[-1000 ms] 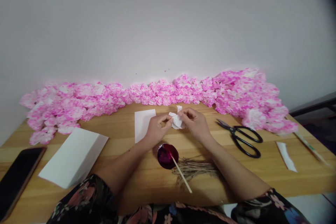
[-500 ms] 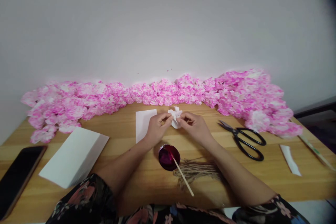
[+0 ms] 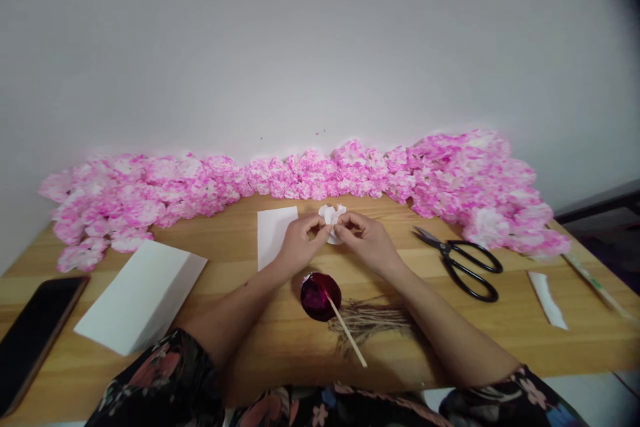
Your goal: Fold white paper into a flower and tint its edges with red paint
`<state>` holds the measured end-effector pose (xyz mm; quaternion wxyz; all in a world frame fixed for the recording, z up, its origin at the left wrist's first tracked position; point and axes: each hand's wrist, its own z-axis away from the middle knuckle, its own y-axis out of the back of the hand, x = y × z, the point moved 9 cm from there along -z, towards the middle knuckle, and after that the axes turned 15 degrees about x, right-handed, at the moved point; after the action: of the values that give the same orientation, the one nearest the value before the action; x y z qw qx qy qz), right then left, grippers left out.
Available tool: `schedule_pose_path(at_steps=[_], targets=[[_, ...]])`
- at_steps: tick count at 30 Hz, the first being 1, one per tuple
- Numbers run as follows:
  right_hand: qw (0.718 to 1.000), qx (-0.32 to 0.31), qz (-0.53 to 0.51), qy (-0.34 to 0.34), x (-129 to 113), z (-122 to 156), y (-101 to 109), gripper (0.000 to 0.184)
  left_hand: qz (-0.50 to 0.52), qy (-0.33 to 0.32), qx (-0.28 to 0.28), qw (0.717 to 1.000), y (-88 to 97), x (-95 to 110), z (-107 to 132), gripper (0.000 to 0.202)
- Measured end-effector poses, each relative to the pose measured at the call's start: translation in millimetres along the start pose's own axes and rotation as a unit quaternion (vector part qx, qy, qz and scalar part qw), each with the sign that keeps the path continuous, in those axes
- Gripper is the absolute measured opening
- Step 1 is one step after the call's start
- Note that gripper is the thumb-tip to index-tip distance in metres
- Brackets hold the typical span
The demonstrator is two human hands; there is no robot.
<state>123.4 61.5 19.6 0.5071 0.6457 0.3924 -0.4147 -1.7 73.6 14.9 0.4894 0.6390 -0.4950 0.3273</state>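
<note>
Between my two hands is a small white paper flower (image 3: 332,214) with ruffled petals. My left hand (image 3: 303,237) pinches its left side between thumb and fingers. My right hand (image 3: 367,238) pinches it from the right, the fingertips of both hands almost meeting. A white paper sheet (image 3: 273,233) lies partly behind my left hand. Nearer me stands a small cup of dark magenta liquid (image 3: 315,300) with a wooden stick (image 3: 347,333) leaning in it. Beside the cup, a bundle of brown twine strands (image 3: 373,320) lies partly under my right forearm.
Pink-and-white paper flowers (image 3: 310,173) line the table's back edge along the wall. Black-handled scissors (image 3: 465,263) and a white paper strip (image 3: 549,300) lie right; a thin stick (image 3: 597,287) is at the far right. A folded white paper (image 3: 140,297) and a phone (image 3: 37,340) lie left.
The flower's petals have shifted and look more spread at the top. My hands stay pinched on it in nearly the same place. The view has moved slightly.
</note>
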Motion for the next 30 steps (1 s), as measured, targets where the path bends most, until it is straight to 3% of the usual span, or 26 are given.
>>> schedule_pose_path(at_steps=[3,8,12,14,21,30], targets=[[1.0,-0.006,-0.015,-0.007,3,-2,1,0.018,0.011,0.004,0.004,1.0,0.6,-2,0,0.022],[0.991,-0.035,-0.088,-0.093,18,-7,1,0.026,0.061,0.057,0.017,0.996,2.1,-15,0,0.021],[0.983,-0.011,-0.116,-0.143,25,-12,9,0.03,0.09,0.09,0.031,0.991,3.7,-20,-2,0.021],[0.987,0.004,-0.096,-0.13,22,-13,14,0.032,0.092,0.095,0.037,0.991,4.5,-21,-2,0.021],[0.996,0.034,0.074,0.031,-6,-9,21,0.038,0.083,0.083,0.041,0.992,5.4,-21,-2,0.024],[0.999,-0.017,0.027,0.017,8,-4,0,0.024,0.041,0.036,-0.008,0.998,-2.6,-11,0,0.031]])
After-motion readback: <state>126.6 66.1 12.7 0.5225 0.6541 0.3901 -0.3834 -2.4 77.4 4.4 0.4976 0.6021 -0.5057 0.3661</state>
